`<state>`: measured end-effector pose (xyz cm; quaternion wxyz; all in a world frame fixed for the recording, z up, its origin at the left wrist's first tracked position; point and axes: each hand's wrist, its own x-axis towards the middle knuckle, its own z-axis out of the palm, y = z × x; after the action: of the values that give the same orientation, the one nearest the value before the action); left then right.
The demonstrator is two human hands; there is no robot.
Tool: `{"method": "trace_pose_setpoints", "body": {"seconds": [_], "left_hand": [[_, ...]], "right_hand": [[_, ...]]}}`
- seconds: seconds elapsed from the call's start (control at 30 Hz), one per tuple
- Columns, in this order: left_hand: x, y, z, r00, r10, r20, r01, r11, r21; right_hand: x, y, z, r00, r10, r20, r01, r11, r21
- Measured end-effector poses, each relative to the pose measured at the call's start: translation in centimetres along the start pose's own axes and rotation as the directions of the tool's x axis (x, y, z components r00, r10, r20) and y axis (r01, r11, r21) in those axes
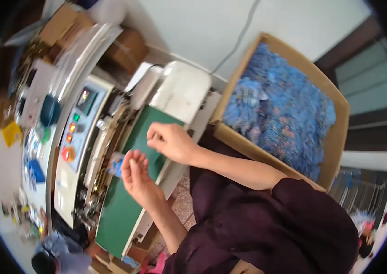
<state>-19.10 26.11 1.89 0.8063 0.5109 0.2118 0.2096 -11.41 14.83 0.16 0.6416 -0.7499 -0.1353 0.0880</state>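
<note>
My left hand (139,180) is raised over the green conveyor belt (118,214), palm turned up and fingers curled, the thumb against the index finger. At its fingertips is a small clear plastic packet (116,164) with something blue in it, partly hidden behind the fingers. Beyond and to the right, my right hand (173,142) hangs over the same belt with its fingers bent inward; anything inside them is hidden. Along the belt's far side runs a sealing machine (75,137) with lit buttons and a metal guide rail (104,155).
A large cardboard box (230,139) full of blue patterned packets (285,109) stands at my right. A white tray (182,86) sits at the belt's far end. Another person (61,255) is at the lower left. Cartons (127,50) stand behind the machine.
</note>
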Motion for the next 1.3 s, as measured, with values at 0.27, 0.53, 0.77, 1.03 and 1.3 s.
{"method": "trace_pose_setpoints", "body": {"seconds": [0.27,0.53,0.77,1.03,1.3], "left_hand": [[-2.8,-3.8,4.8,0.946,-0.151,0.285,0.091,0.973,0.211],[-6.9,-7.5,9.2,0.787,-0.289,0.546,0.107,0.934,0.340],[-8.2,-7.7,10.6,0.787,-0.302,0.538,0.065,0.908,0.415],[-8.8,-7.6,11.9,0.820,-0.330,0.468,0.090,0.881,0.464],[-5.2,-9.7,19.9,0.565,0.058,0.823,-0.771,0.390,0.503]], "right_hand": [[-10.8,0.2,-18.4,0.950,0.310,-0.031,-0.305,0.946,0.105],[-11.1,10.6,-31.5,0.908,0.060,-0.414,-0.300,0.783,-0.545],[-4.9,11.9,-31.1,0.982,-0.172,-0.083,0.073,0.743,-0.666],[-5.7,13.0,-33.4,0.994,0.111,0.018,-0.086,0.858,-0.507],[-5.6,14.5,-31.5,0.982,0.190,0.020,-0.189,0.980,-0.059]]}}
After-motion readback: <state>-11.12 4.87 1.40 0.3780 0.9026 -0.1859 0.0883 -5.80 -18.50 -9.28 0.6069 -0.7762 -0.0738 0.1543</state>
